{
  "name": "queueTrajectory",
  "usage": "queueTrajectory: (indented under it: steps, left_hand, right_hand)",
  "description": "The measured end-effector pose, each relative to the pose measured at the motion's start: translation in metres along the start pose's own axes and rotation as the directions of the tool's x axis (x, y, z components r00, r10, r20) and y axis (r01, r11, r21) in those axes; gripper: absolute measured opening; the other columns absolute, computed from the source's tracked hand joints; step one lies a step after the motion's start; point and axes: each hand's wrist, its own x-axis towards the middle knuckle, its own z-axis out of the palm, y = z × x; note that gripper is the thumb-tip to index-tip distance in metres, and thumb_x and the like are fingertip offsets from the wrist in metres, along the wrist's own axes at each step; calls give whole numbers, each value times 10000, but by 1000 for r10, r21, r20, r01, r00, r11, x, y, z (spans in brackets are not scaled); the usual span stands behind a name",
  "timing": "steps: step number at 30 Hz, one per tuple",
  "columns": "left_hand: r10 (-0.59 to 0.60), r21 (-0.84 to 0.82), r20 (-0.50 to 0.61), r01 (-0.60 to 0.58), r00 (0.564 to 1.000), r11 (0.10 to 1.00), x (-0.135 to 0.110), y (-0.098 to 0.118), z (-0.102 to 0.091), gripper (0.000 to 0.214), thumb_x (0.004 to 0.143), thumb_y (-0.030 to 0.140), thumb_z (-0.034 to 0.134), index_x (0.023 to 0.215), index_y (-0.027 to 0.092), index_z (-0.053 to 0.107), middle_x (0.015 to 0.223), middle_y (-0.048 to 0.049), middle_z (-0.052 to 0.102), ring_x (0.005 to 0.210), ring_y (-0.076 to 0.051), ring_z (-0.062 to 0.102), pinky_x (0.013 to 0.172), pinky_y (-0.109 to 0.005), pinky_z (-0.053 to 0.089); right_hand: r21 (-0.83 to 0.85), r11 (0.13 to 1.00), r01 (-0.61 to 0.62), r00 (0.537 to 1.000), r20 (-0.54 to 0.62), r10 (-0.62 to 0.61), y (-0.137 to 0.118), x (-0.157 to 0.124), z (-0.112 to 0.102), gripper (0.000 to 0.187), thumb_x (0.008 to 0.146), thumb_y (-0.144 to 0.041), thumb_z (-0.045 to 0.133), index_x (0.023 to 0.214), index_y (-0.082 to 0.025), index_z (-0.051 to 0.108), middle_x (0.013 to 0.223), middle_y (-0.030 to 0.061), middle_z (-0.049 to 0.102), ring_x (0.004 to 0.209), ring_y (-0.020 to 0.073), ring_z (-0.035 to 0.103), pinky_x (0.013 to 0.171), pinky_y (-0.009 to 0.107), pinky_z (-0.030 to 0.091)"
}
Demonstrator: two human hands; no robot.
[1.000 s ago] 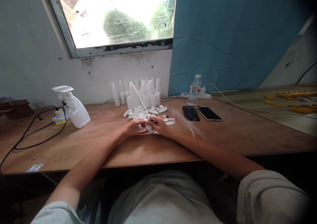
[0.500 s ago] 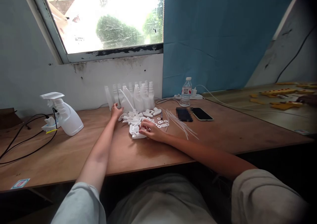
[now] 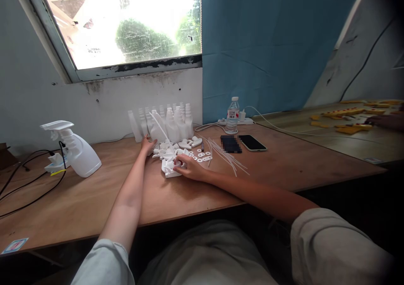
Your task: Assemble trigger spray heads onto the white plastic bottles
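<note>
My left hand (image 3: 148, 145) reaches to the front left of a cluster of white plastic bottles (image 3: 172, 125). Its thumb and index finger are apart, close against the bottle bases; the other fingers are partly hidden. My right hand (image 3: 190, 166) is closed, its fingertips pinching a white trigger spray head (image 3: 170, 156) at the front of a pile of similar white spray heads (image 3: 186, 144). A thin white tube (image 3: 160, 124) slants up and left from this head, across the front of the bottles. The fingers partly cover the held part.
White washers (image 3: 202, 155) and loose thin tubes (image 3: 229, 157) lie right of the pile. Beyond them are a dark pixelated object (image 3: 231, 143), a phone (image 3: 252, 143) and a water bottle (image 3: 232, 116). At left stand an assembled spray bottle (image 3: 80, 150) and a power strip (image 3: 57, 162). Another person's hand (image 3: 383, 122) is far right.
The whole view has shifted slightly, so the table and its things sit a little further left. Both hands keep nearly the same places among the parts.
</note>
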Motion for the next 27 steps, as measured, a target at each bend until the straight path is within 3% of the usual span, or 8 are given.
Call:
queueTrajectory:
  steps: [4,7,10,13,20,27]
  left_hand:
    - [18,-4,-11,-18,1000,1000,3,2,7,755,710,257,732,1374,117,400,1220,-174,594,1069,-245,616,893,-317,482]
    - [41,33,-25,-40,999,999,1,0,9,597,666,225,747,1221,110,562,1081,-141,654,978,-260,636,875,-341,484]
    - [62,51,-74,-59,995,997,-1,-2,3,386,706,228,699,1073,121,643,1025,-116,673,937,-243,637,885,-339,480]
    - [93,49,-170,-86,981,995,-4,-6,-11,374,764,212,635,1132,147,615,1117,-106,653,1006,-227,615,924,-324,462]
    - [120,72,-382,-100,916,992,-17,-25,-46,361,718,76,607,1069,145,561,1144,-110,603,1088,-215,571,978,-313,423]
    - [97,80,-483,-66,870,995,-20,-29,-54,293,691,26,573,952,148,523,1078,-101,585,1055,-212,572,930,-314,433]
  right_hand:
    - [12,1000,6,1000,1,-6,2,-1,1,113,840,-279,586,865,-179,537,852,28,561,754,147,504,731,273,407]
    - [48,998,-34,999,-13,34,0,-2,-1,189,868,-310,560,1006,-182,539,918,37,571,757,140,509,734,268,412]
    - [64,996,-65,996,-57,68,-3,-2,-3,343,890,-334,538,1195,-191,473,895,24,568,705,129,490,705,260,406]
    - [69,995,-72,987,-139,81,-4,-2,-5,422,895,-331,527,1277,-190,415,806,-5,537,641,123,449,660,254,389]
    - [75,991,-108,952,-281,125,-3,0,-7,351,865,-323,552,1190,-192,535,790,1,536,630,127,465,620,254,381]
    - [70,991,-118,945,-297,133,-6,0,-8,343,856,-306,557,1172,-173,562,794,4,552,625,122,466,636,259,382]
